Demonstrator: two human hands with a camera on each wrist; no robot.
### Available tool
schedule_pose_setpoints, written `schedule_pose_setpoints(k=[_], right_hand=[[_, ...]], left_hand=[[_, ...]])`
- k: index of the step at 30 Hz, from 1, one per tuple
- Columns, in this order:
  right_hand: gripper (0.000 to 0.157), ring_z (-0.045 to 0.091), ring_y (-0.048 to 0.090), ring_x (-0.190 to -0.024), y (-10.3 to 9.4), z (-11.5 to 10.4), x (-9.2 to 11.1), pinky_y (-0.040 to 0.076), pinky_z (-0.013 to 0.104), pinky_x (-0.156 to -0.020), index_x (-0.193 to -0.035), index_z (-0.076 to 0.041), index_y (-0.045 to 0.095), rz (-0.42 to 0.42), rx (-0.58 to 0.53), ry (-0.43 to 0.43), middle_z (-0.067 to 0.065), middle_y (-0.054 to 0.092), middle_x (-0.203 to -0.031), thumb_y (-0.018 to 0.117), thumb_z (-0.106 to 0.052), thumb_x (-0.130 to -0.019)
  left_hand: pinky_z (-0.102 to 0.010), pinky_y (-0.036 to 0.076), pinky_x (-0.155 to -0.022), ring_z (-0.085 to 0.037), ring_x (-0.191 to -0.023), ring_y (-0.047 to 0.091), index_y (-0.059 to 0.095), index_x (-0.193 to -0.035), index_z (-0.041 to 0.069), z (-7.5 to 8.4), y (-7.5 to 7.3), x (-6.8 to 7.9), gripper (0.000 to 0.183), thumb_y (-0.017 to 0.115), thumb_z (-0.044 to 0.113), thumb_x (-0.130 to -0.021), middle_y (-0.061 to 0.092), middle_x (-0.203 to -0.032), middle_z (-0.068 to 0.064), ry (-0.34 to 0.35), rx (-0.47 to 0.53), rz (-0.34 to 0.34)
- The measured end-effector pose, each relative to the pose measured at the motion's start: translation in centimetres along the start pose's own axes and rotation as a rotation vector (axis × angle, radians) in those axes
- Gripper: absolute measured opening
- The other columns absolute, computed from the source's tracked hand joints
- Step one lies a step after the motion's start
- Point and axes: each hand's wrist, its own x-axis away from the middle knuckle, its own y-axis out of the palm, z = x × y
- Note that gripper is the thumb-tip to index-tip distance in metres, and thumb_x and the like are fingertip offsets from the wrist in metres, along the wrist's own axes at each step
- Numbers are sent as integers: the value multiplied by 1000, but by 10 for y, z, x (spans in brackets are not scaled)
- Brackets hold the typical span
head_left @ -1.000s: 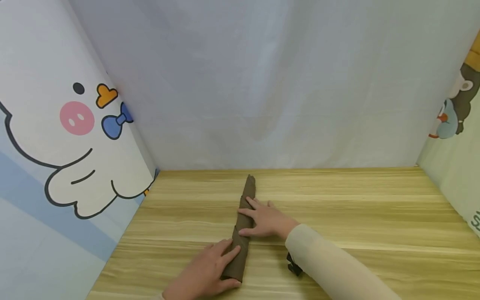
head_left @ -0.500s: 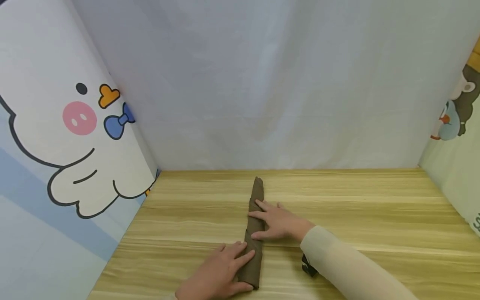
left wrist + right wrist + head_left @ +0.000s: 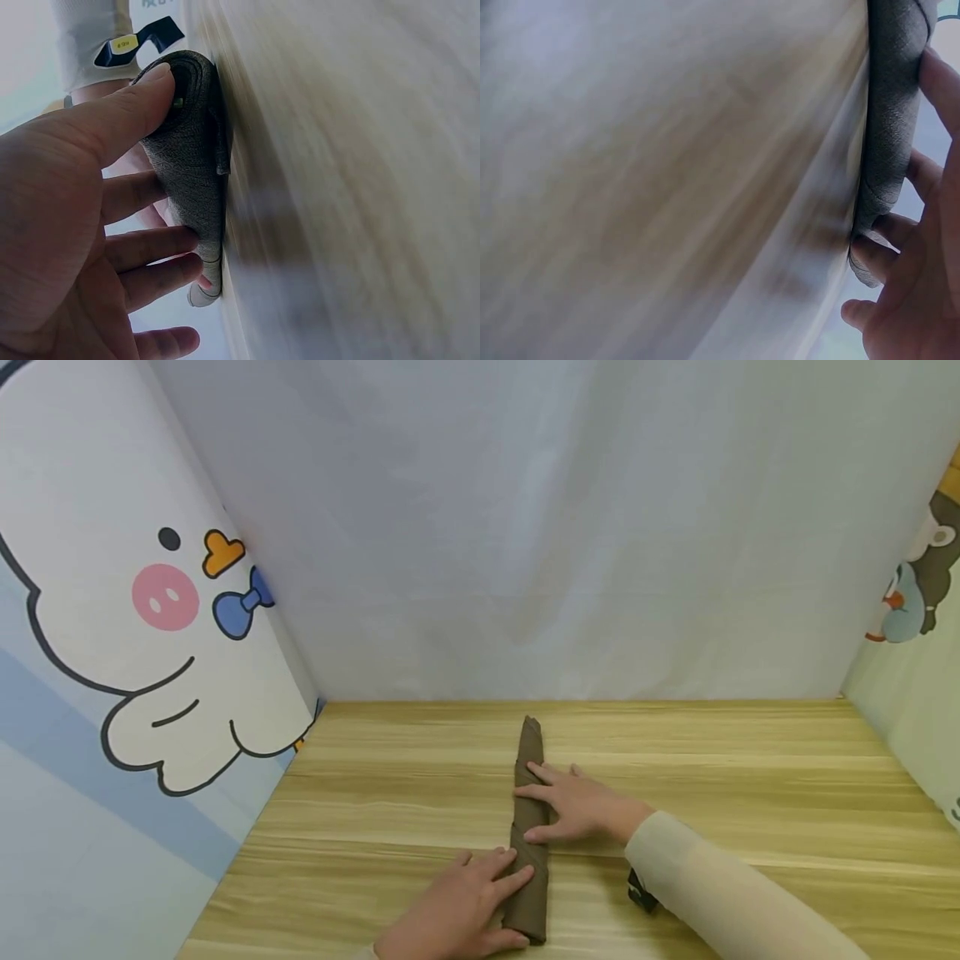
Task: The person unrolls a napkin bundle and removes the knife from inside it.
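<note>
A brown cloth (image 3: 529, 814), rolled into a long tapering tube, lies lengthwise on the wooden table, its thick end toward me. My left hand (image 3: 457, 910) rests on that near part with fingers extended. In the left wrist view, the thumb (image 3: 146, 97) of this hand touches the spiral end of the roll (image 3: 184, 157). Farther along, my right hand (image 3: 581, 810) lies over the middle of the roll from the right, its fingers spread. The right wrist view shows the fingers (image 3: 877, 255) reaching along the side of the roll (image 3: 892, 105).
The wooden tabletop (image 3: 720, 768) runs back to a pale curtain (image 3: 555, 527). Cloth panels printed with cartoon animals stand at the left (image 3: 90, 610) and right (image 3: 911, 710). A small black device (image 3: 641, 892) shows beneath the right sleeve.
The rolled cloth and both hands on it have shifted to the right across the table, and the roll lies straighter front to back. The head view has turned slightly left.
</note>
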Motion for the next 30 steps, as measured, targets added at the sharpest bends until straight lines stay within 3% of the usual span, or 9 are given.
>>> schedule_pose_setpoints(k=[23,30], right_hand=[[78,30,20,-144,-1,12,11,14,62,-110,-147,-30,40,0,3,1,9,14,-160,52,-73,-83],[78,29,20,-144,-2,11,14,16,60,-111,-149,-31,37,4,28,3,9,13,-160,48,-73,-85]], left_hand=[[-51,42,-97,-21,-133,43,35,-150,26,8,5,-11,78,40,72,-87,37,-151,-4,14,37,-16],[-54,42,-97,-24,-135,40,34,-151,23,1,1,-9,84,39,75,-86,36,-152,-5,-18,90,-42]])
